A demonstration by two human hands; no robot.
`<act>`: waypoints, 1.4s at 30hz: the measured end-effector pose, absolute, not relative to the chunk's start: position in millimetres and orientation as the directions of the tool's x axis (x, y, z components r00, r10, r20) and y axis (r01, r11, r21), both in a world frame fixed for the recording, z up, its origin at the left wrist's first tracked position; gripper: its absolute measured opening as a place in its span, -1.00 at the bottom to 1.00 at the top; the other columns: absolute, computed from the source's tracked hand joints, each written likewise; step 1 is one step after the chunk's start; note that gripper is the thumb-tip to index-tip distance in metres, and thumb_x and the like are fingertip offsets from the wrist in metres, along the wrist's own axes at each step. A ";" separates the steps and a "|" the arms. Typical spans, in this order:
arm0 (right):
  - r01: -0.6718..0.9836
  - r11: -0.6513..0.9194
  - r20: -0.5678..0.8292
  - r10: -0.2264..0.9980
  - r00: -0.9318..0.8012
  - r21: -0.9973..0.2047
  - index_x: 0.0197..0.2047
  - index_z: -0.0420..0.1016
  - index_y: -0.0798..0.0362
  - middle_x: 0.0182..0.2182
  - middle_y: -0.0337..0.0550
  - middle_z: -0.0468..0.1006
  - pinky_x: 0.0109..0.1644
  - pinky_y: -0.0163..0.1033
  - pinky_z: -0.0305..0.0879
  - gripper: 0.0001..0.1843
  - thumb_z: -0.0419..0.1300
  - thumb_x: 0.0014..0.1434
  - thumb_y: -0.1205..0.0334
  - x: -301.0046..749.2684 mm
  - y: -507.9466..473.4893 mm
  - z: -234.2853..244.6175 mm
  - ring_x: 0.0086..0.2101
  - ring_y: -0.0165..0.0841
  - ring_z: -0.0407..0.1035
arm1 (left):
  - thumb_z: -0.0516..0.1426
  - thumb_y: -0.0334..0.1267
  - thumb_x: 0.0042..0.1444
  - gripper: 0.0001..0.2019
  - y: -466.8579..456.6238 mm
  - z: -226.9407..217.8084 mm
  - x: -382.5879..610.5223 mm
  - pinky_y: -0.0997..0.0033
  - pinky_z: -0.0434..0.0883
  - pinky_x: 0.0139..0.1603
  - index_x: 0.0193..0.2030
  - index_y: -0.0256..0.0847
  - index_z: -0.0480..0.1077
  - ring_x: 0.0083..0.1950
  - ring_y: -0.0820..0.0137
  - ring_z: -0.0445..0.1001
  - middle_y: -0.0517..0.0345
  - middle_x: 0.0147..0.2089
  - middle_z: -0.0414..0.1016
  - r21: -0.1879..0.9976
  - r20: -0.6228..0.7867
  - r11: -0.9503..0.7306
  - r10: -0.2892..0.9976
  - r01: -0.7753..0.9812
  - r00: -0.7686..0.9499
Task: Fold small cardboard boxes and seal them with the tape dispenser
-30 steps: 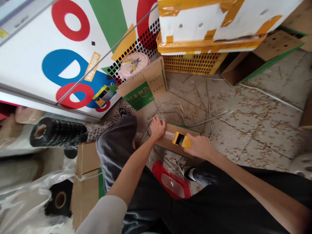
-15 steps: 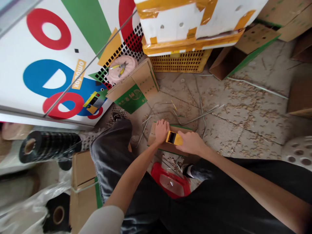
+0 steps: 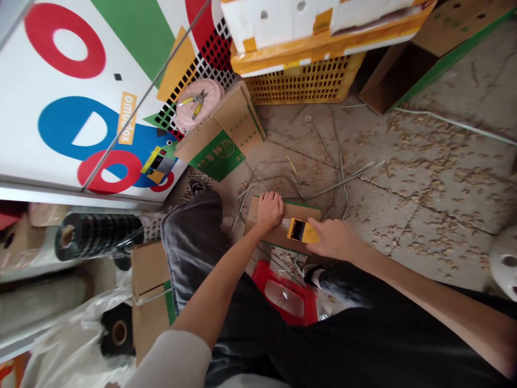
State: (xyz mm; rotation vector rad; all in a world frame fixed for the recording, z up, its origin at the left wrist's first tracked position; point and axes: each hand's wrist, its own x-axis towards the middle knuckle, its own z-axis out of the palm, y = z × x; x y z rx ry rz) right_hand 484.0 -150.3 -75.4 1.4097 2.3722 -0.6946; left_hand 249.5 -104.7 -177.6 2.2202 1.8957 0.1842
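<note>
My left hand (image 3: 270, 209) is on a low cardboard box (image 3: 291, 242) on the floor between my legs, with its fingers bent over the far edge. My right hand (image 3: 335, 237) grips a yellow hand tool (image 3: 306, 232) with a dark window in its body. A pale, thin tip sticks out of the tool toward my left hand, just above the cardboard. The tool's exact kind is unclear, and my fingers hide part of it. Close to my legs lies a red plastic item (image 3: 285, 296) with a clear panel.
Small round discs (image 3: 452, 215) litter the floor on the right, with loose pale strips (image 3: 355, 175) nearer. Pliers (image 3: 196, 102) rest on a pink round stool (image 3: 202, 116) beside a folded carton (image 3: 226, 143). A yellow crate (image 3: 301, 81) carries a taped foam box (image 3: 283, 32).
My right hand has drawn the yellow tool to the right, away from my left hand, so its pale tip now shows. My left hand stays on the box. The view has shifted slightly.
</note>
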 end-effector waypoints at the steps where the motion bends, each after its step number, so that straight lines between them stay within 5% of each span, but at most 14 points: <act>1: 0.888 0.384 -0.489 0.741 -0.460 -0.253 0.15 0.49 -0.03 -0.22 0.12 0.73 -0.24 -0.09 0.25 -0.45 0.29 0.22 -0.17 497.1 -152.5 -74.0 -0.16 0.13 0.66 | -0.21 -0.18 0.55 -0.50 -105.4 -177.7 249.3 -0.09 0.25 0.39 0.02 -0.25 0.55 0.23 -0.02 0.48 -0.26 0.07 0.59 0.245 -0.048 -0.145 0.986 0.959 0.161; 12: 0.913 0.326 -0.538 0.738 -0.408 -0.245 0.14 0.45 -0.11 -0.18 -0.04 0.74 -0.27 -0.09 0.17 -0.51 0.34 0.24 -0.14 630.4 -191.0 -91.4 -0.20 0.01 0.64 | -0.19 -0.19 0.54 -0.53 -108.1 -176.9 250.1 -0.08 0.25 0.38 0.01 -0.23 0.54 0.24 -0.02 0.47 -0.26 0.07 0.59 0.224 -0.062 -0.116 0.989 0.968 0.133; 21: 0.967 0.214 -0.599 0.759 -0.254 -0.138 0.31 0.50 -0.14 -0.04 0.19 0.71 -0.24 -0.09 0.14 -0.31 0.45 0.15 -0.10 716.6 -212.7 -116.7 -0.25 -0.06 0.60 | -0.17 -0.21 0.53 -0.55 -108.1 -181.2 248.4 -0.08 0.26 0.38 -0.01 -0.24 0.55 0.22 -0.02 0.48 -0.27 0.07 0.59 0.191 -0.062 -0.124 0.989 0.974 0.138; 29: 0.938 0.345 -0.639 0.714 -0.288 -0.037 0.33 0.47 0.12 -0.18 0.37 0.70 -0.24 -0.10 0.04 -0.43 0.28 0.38 -0.01 649.9 -188.9 -139.6 -0.17 0.04 0.61 | -0.19 -0.19 0.52 -0.52 -109.9 -182.9 248.4 -0.09 0.25 0.38 -0.01 -0.23 0.56 0.22 -0.02 0.48 -0.27 0.06 0.59 0.224 -0.060 -0.122 0.989 0.967 0.139; 37: 0.942 0.326 -0.658 0.692 -0.297 -0.082 0.23 0.50 0.31 -0.13 0.37 0.70 -0.12 -0.12 0.34 -0.39 0.39 0.25 0.08 551.3 -164.3 -167.7 -0.10 0.08 0.64 | -0.16 -0.21 0.51 -0.55 -110.1 -178.8 252.0 -0.08 0.27 0.34 -0.01 -0.25 0.55 0.20 -0.04 0.48 -0.29 0.04 0.60 0.217 -0.056 -0.111 0.990 0.970 0.126; 42: 0.952 0.284 -0.685 0.672 -0.281 -0.111 0.02 0.68 0.31 -0.07 0.40 0.70 -0.06 -0.14 0.43 -0.68 0.25 0.30 0.30 487.5 -146.7 -194.2 -0.05 0.02 0.65 | -0.13 -0.24 0.50 -0.59 -110.4 -179.8 252.6 -0.04 0.30 0.26 -0.04 -0.28 0.55 0.14 -0.03 0.50 -0.28 0.00 0.61 0.133 -0.038 -0.132 0.990 0.982 0.139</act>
